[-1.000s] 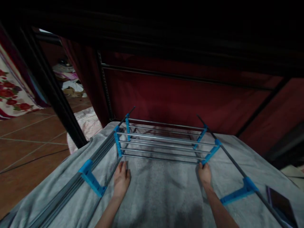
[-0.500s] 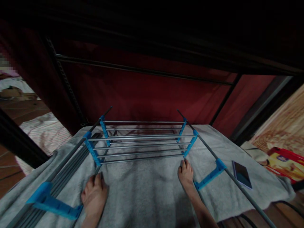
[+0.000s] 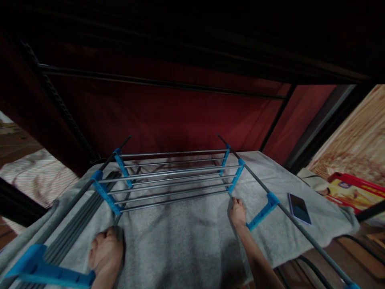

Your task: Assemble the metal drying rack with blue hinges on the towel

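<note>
A rack of grey tubes (image 3: 174,198) joined by blue brackets (image 3: 106,192) lies on a grey cloth (image 3: 180,241). My left hand (image 3: 106,251) is closed round the rack's lower left tube, between the middle bracket and the near blue bracket (image 3: 51,271). My right hand (image 3: 238,212) grips the lower right tube, just beyond the right near bracket (image 3: 263,212). Several thin crossbars span the far part of the rack; none shows between the two near brackets.
Loose grey tubes (image 3: 78,220) lie bundled along the left side. A phone (image 3: 300,208) rests on the cloth at the right, with a red and yellow box (image 3: 355,192) beyond it. Dark bars and a red curtain (image 3: 180,116) stand behind.
The view has shifted, so the rack and my left hand appear further left. My right hand has closed more tightly around its tube.
</note>
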`<state>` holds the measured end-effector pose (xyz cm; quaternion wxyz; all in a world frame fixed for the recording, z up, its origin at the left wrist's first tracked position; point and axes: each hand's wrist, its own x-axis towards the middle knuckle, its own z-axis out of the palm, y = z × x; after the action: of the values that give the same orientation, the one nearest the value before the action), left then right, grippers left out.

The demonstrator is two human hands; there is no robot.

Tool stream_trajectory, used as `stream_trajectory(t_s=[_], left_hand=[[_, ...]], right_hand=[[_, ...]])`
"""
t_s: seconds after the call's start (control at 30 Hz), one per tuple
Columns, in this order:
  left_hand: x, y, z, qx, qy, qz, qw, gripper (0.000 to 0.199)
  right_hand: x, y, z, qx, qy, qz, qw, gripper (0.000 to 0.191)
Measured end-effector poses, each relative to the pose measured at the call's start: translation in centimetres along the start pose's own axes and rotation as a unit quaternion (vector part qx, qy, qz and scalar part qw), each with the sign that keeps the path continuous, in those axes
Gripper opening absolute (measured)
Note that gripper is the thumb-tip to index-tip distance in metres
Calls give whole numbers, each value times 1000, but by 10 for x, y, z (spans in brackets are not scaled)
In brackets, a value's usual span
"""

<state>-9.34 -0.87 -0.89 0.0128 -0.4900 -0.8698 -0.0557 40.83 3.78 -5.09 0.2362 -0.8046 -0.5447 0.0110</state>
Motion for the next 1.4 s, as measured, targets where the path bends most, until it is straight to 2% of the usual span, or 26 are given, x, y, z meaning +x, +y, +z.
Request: stream_trajectory(t_s=[0.13, 0.37, 0.5, 0.73, 0.97, 1.1, 1.4], left_hand=[[3, -3, 6, 7, 18, 17, 1000, 49], [9, -9, 11, -9, 5, 15, 1000, 47], [9, -9, 9, -6, -2, 2, 1000, 50], [11, -1, 2, -11, 3, 7, 1000, 47], [13, -1, 6, 2, 11, 12, 1000, 43], [12, 0, 8, 19, 17, 22, 999, 39], [8, 10, -5, 24, -12, -2, 1000, 41]], right_hand=[[8, 4, 2, 13, -3, -9, 1000, 58], [5, 8, 8, 37, 11, 1, 999, 59], [6, 10, 10, 63, 24, 5, 998, 57], [15, 6, 12, 56, 7, 4, 998, 58], [12, 2, 11, 22, 6, -3, 1000, 60], [6, -2, 10, -47, 10, -16, 999, 58], [1, -13, 4, -139, -11, -33, 990, 48]])
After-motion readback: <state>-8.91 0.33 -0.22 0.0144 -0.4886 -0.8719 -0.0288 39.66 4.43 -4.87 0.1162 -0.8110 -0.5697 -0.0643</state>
